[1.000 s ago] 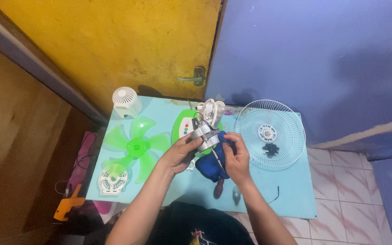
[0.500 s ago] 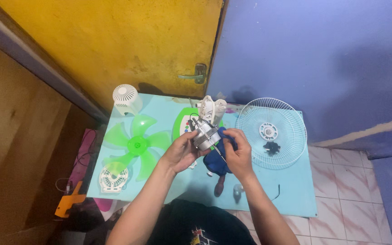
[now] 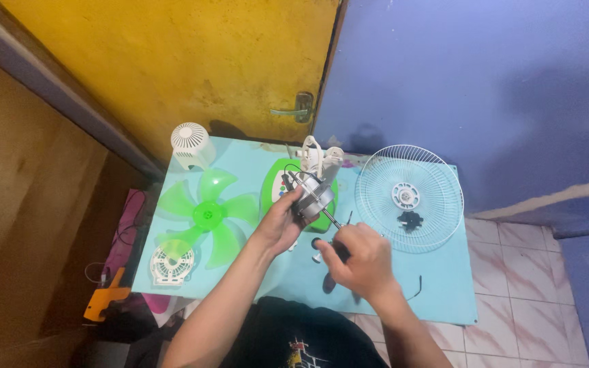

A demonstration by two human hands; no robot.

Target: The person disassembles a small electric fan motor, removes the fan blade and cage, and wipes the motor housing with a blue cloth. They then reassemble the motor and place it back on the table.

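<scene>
Lifted slightly higher than half a second ago, the metal fan motor (image 3: pixel 310 197) now tilts above the green fan base (image 3: pixel 277 184), while the right hand (image 3: pixel 357 257) has drawn back from the motor toward the person's body. Fingers of the left hand (image 3: pixel 279 223) are curled around the motor from below, holding it clear of the light-blue counter (image 3: pixel 438 286), its shaft pointing down toward the right hand. That right hand is closed into a loose fist around a dark-handled tool (image 3: pixel 341 251), whose tip cannot be made out. Left of the motor lies a translucent green fan blade (image 3: pixel 207 214), with a small white vented cover (image 3: pixel 172 263) nearer the person and a white domed motor housing (image 3: pixel 191 143) farther away, near the yellow door (image 3: pixel 192 61). Right of the motor sits a round white wire grille (image 3: pixel 438 178), a small black part (image 3: pixel 410 219) resting on it. White cabling (image 3: pixel 318 158) is bundled just behind the motor, beside the blue wall (image 3: pixel 472 82).
</scene>
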